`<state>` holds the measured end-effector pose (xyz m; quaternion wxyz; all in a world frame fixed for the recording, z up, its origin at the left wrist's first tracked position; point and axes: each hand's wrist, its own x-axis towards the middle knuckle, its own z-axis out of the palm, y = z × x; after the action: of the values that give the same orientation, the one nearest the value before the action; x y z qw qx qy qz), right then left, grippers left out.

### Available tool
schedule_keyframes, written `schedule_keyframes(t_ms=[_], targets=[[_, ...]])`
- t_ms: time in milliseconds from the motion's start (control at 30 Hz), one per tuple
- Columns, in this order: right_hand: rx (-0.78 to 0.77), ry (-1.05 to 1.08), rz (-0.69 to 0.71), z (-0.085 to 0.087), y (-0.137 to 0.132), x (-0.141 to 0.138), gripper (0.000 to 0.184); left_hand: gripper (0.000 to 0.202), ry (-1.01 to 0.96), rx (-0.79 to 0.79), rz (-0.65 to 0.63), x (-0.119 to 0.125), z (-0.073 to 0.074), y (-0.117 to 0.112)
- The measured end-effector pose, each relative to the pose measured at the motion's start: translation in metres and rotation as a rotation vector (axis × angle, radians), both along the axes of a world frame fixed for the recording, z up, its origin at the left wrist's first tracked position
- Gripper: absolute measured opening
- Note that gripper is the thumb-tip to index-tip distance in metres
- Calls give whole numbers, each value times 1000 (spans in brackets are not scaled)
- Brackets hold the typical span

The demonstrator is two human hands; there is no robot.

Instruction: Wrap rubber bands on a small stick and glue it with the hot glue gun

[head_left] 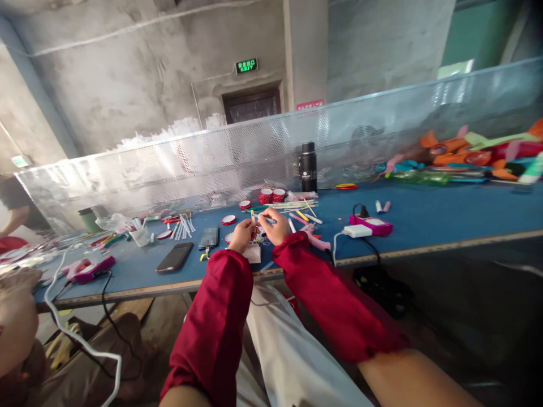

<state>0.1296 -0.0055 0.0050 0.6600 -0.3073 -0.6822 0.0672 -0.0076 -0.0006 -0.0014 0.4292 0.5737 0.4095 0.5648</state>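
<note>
Maroon cloth sleeves [218, 305] nearest. Left grip [243, 236] pinches small pale yellow-tipped piece [253, 216]; right grip [275, 226], just beside, apparently closed on slim grey-blue stick [270, 220]. Risk: loose pinch could drop piece among multicoloured bits [265, 240] below.

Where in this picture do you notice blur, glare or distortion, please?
Head view: the colourful pile at far right is smeared; pale glare streaks the perforated metal panel; the red sleeves look stretched, probably by a wide lens; the exit sign glows green; pixelation masks the object beside the phone; the item in the hands is too small to identify.
</note>
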Motion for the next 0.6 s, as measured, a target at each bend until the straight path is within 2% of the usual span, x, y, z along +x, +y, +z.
schedule_keyframes(t_ms=[600], targets=[[9,-6,-31,-2,3,0,17,26,-29,-29,4,1,1,-2]])
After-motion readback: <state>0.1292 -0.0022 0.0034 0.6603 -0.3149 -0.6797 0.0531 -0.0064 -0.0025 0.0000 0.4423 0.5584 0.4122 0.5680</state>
